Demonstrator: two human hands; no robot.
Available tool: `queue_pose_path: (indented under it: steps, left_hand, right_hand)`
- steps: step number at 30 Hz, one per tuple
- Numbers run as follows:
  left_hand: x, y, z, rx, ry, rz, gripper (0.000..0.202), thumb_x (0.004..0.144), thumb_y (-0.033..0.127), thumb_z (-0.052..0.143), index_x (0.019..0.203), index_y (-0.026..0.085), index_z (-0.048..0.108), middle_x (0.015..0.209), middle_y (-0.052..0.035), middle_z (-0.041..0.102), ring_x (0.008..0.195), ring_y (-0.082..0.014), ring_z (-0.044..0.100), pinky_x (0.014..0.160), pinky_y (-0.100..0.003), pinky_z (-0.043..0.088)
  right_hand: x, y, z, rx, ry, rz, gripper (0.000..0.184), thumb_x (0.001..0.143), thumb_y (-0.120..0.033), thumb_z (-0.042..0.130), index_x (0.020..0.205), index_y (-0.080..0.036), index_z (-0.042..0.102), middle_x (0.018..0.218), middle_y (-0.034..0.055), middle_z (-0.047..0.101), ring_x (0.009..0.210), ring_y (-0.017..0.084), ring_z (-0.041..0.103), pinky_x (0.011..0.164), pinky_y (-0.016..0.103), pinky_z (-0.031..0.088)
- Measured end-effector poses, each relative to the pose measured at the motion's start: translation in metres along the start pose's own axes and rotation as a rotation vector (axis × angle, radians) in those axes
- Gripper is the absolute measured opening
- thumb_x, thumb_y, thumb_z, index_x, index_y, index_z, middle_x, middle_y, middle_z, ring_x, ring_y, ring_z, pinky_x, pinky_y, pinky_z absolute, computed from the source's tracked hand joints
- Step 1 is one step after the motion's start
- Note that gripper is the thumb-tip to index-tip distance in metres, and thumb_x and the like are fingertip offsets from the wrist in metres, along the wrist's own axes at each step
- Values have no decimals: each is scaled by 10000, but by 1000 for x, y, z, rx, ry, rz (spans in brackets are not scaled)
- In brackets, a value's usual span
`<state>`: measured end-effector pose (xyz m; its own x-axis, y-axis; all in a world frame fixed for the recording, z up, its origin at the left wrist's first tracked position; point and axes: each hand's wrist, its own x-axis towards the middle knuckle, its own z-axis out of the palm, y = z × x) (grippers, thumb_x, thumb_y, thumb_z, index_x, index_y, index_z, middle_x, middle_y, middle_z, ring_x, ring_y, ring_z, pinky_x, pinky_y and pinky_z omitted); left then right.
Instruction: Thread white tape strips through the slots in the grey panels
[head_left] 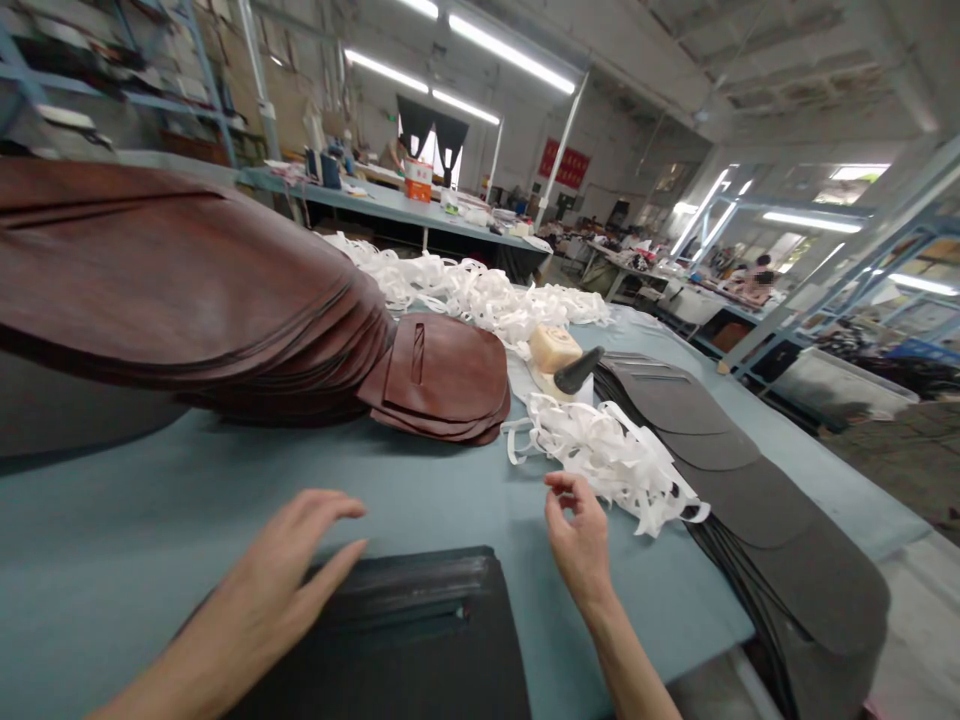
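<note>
A dark panel [420,640] with a slot near its far edge lies on the table in front of me. My left hand [300,560] is over its left side, thumb and fingers apart, and nothing shows in it. To the right of the panel, my right hand [579,540] hovers with fingers loosely curled and a gap inside the curl; I see nothing held. Just beyond that hand lies a heap of white strips [600,450]. Behind the heap sit a cream-coloured block [553,348] and a dark, tapered, horn-shaped piece [579,371].
Stacked brown leather-like pieces [262,290] rise at the left, with smaller brown slotted panels [450,375] beside them. Dark panels [750,500] overlap along the right edge. More white strips [480,290] cover the far side of the blue-green table [420,480].
</note>
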<state>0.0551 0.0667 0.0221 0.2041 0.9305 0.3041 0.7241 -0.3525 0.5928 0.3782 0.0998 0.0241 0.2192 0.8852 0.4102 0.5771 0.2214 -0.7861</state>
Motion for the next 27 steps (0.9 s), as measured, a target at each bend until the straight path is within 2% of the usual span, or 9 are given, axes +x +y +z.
queue_pose_path:
  steps: [2,5,8,10,13,16,20,24,27]
  left_hand:
    - [42,43,34,-108,-127,57,240,888,303,499,1120,249,529,1139,-57,539,1081,-230,528,969,-399,417]
    - [99,89,95,-290,-140,84,397,776,162,582,1167,207,526,1168,-83,518,1088,-239,506,963,-394,405]
    - [135,105,140,-451,-148,-6,253,719,104,578,960,171,617,1026,-80,580,1006,-226,537,929,-361,414]
    - [140,101,148,-514,-183,-60,65,761,166,555,767,163,620,814,-51,602,855,-201,568,844,-331,446]
    - [123,80,124,-633,-250,-144,202,827,314,514,738,152,597,680,-18,584,682,-158,558,688,-278,467]
    - [92,53,71,-790,-248,-268,284,857,421,505,818,147,568,754,-14,590,667,-118,548,641,-231,453]
    - [54,30,9,-1040,-129,-503,294,784,425,663,833,146,581,740,12,567,653,-78,515,635,-186,417]
    - [34,36,-4,-1032,-48,-513,278,788,412,676,818,152,582,722,15,577,646,-78,525,616,-181,423]
    - [33,53,1,-1075,-64,-464,277,787,406,679,801,147,582,730,6,597,651,-88,560,619,-191,451]
  right_hand:
    - [16,4,7,-154,77,-241,237,851,-130,423,997,-188,601,1023,81,606,983,201,544,871,359,420]
    - [35,12,22,-431,49,-444,380,840,-49,378,1107,-197,605,1211,93,574,1199,228,445,993,409,326]
    - [46,31,33,-706,-65,-449,423,822,-44,423,1163,-220,600,1336,75,521,1283,246,374,1025,417,267]
    - [50,47,35,-784,-99,-413,362,813,-71,462,1105,-201,632,1306,96,548,1234,260,423,1011,411,270]
    - [52,64,35,-789,-96,-360,291,803,-101,488,1029,-183,652,1231,122,590,1113,268,497,992,411,277]
    - [54,71,35,-753,-96,-331,290,801,-115,488,1039,-188,638,1225,118,591,1090,264,505,994,414,269]
    - [56,69,33,-663,-87,-345,260,768,-84,476,952,-168,640,1189,120,610,1118,264,505,987,420,292]
    - [41,28,31,-528,-10,-445,284,762,-35,420,872,-189,632,1175,90,612,1223,248,445,1018,435,289]
    - [13,-30,35,-288,-109,-619,310,826,-91,438,1066,-203,599,1179,88,605,1203,243,461,1008,444,314]
